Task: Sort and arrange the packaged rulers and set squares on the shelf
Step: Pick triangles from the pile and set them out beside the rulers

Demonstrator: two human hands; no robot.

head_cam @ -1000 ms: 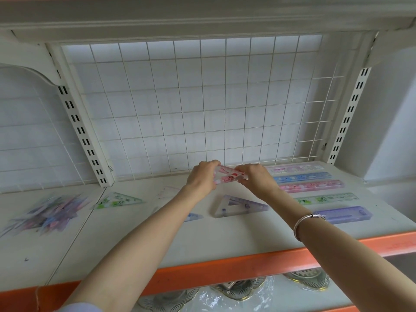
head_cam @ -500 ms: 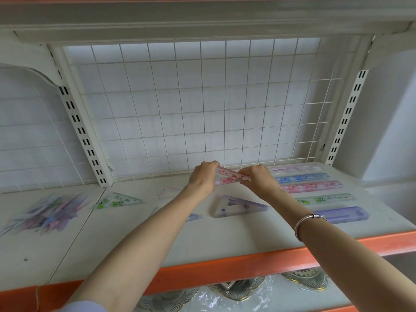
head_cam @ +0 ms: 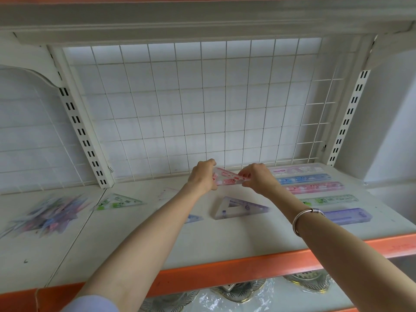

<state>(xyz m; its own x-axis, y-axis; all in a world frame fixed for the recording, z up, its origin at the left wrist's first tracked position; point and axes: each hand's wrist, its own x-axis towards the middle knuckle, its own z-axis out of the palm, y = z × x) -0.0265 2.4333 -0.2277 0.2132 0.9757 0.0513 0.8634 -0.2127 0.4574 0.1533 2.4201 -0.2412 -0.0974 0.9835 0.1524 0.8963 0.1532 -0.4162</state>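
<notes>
Both hands hold a pink and red packaged set square above the back of the shelf: my left hand grips its wide left end, my right hand pinches its right tip. Below it a purple set square lies flat. A green set square lies to the left, and a small blue one shows partly under my left forearm. Several packaged rulers lie in a row on the right: pink-white, blue, pink, green and purple.
A loose pile of mixed packaged rulers and set squares lies at the far left. The white shelf has an orange front edge, a wire grid back and slotted uprights. Plastic-wrapped metal items sit on the shelf below.
The pink set square has stayed in both hands and shifted slightly up and toward the back; my hands have moved a little apart along it.
</notes>
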